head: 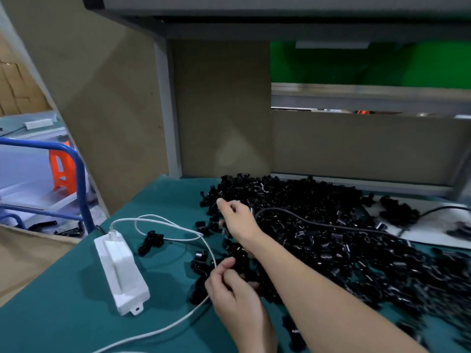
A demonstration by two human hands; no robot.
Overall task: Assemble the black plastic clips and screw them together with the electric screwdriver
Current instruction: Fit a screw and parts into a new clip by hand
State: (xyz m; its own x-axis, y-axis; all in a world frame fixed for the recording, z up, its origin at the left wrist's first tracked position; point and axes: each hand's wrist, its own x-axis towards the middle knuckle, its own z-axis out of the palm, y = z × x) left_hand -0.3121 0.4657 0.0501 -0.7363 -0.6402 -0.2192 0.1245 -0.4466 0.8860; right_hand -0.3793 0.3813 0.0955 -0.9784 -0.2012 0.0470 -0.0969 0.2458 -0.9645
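Black plastic clips — small, glossy, hooked, long axes jumbled — heaped on green mat, directly beneath and right of right hand. Right hand nearer heap, fingers curled into it; hold not discernible. Left hand closer in, pinching one clip beside white cable.

Clip pile right of power box, both on table

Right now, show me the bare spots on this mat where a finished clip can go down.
Bare green mat near-left, beside the white box; also behind the white cable loop, toward the cardboard wall. Right side: crowded with black clips.
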